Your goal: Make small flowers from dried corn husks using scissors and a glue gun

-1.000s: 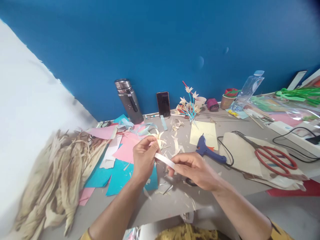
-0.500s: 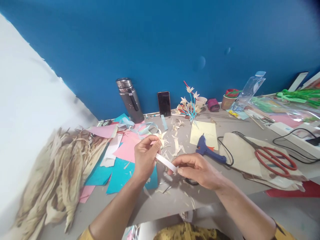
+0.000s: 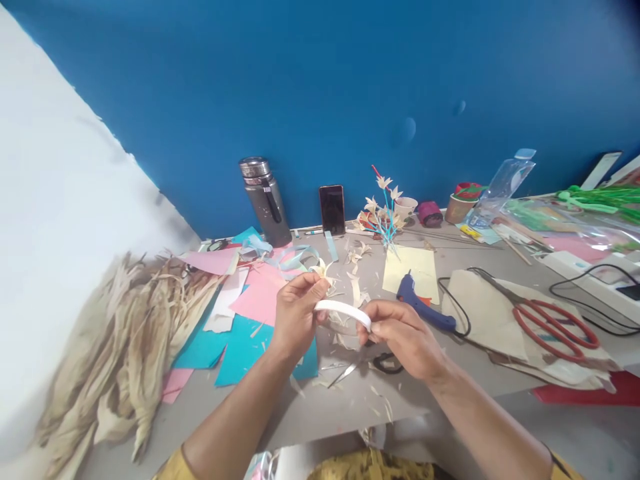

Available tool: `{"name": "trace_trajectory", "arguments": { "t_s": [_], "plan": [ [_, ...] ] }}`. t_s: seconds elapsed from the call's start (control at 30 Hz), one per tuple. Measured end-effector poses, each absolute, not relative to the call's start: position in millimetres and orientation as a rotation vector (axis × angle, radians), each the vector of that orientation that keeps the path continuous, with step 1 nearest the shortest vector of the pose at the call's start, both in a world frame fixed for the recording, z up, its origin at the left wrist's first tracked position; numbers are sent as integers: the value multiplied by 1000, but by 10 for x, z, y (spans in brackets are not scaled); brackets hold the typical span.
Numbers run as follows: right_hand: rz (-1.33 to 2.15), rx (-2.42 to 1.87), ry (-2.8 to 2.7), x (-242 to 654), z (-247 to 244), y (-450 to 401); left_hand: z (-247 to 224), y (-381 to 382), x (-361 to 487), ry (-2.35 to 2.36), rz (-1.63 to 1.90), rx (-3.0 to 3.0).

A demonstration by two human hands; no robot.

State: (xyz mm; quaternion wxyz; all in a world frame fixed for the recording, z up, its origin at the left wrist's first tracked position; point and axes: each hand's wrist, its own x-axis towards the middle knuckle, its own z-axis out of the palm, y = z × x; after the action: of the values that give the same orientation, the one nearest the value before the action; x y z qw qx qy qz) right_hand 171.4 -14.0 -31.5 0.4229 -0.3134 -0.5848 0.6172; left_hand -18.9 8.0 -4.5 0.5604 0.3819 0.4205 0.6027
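My left hand [image 3: 300,312] pinches a small cream flower [image 3: 324,269], whose pointed petals show above the fingertips. A curved white strip [image 3: 344,309] runs from under this hand to my right hand [image 3: 400,333], whose closed fingers grip its other end. Below the strip, small scissors [image 3: 345,373] with a dark handle lie on the table among pale scraps. Farther back stands a bunch of similar cream flowers [image 3: 384,207] on blue stems.
Dried husks [image 3: 125,353] and coloured paper [image 3: 240,350] lie to the left. A flask [image 3: 265,203] and phone [image 3: 332,208] stand behind. On the right are a blue glue gun [image 3: 423,305], red-handled scissors [image 3: 555,327] and a plastic bottle [image 3: 505,183].
My right hand has moved slightly right, and the white strip now arches upward between both hands. More of the small scissors shows below. The view has shifted a little.
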Motion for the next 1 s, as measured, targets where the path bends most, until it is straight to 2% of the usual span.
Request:
{"name": "trace_trajectory", "arguments": {
  "t_s": [0.17,0.63,0.83,1.0],
  "plan": [
    [1536,-908,-1616,1730,-224,-164,-82,74,-173,952,1443,960],
    [1497,-998,-1667,1486,7,-194,-46,-63,-86,1296,1540,1376],
    [1608,-963,-1649,1569,-15,-179,-97,-38,-110,1205,1354,1188],
    [1685,-884,-1575,1710,-44,-171,-111,35,-144,1031,1421,985]
  ]
}}
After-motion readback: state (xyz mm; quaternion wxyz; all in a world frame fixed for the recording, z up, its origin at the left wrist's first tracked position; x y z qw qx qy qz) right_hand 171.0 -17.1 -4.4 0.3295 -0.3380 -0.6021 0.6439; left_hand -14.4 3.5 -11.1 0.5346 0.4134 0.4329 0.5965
